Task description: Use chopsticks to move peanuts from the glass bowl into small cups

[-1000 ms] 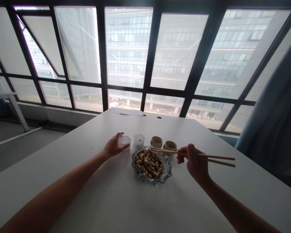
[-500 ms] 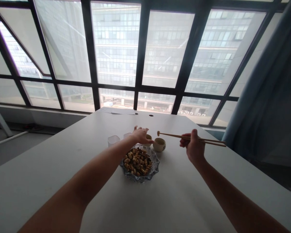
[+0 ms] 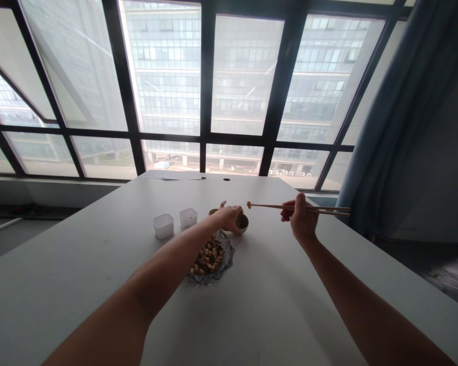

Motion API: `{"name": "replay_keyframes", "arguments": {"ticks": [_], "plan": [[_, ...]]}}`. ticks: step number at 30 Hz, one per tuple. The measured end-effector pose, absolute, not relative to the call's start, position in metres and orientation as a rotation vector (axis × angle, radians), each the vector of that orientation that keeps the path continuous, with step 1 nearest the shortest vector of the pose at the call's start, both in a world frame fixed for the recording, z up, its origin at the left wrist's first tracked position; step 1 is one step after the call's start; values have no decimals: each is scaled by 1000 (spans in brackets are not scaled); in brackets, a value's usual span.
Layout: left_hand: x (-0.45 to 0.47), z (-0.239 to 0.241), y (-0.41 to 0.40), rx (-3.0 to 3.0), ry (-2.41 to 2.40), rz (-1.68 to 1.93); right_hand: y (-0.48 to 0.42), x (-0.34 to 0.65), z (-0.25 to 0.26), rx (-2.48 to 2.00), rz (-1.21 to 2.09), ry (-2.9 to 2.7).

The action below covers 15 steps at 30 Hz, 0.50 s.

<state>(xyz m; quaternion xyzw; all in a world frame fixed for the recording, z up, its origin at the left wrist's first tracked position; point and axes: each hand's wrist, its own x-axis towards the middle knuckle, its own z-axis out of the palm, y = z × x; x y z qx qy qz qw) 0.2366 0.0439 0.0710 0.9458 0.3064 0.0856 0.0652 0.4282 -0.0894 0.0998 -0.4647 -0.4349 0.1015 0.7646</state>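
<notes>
Chopsticks [image 3: 275, 206] pinched in right hand [image 3: 302, 221] hover near far edge of table [image 3: 275, 284]; left hand [image 3: 231, 217] seemingly curls over cup [image 3: 243, 222].

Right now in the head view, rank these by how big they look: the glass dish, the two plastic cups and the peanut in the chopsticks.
1. glass dish, largest.
2. left plastic cup and right plastic cup look alike; the left sits nearer, so unranked.
3. peanut held in the chopsticks, smallest.

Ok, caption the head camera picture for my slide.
Left hand grips a small cup behind a peanut dish; right hand holds chopsticks.
</notes>
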Motion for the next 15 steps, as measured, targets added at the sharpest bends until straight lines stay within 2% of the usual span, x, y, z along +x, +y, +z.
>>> {"name": "replay_keyframes", "arguments": {"ticks": [6, 15], "plan": [[240, 62, 45, 3012, 766, 355, -92, 428, 97, -1058, 253, -1070], [232, 73, 43, 2834, 855, 238, -91, 420, 90, -1140, 284, -1366]]}}
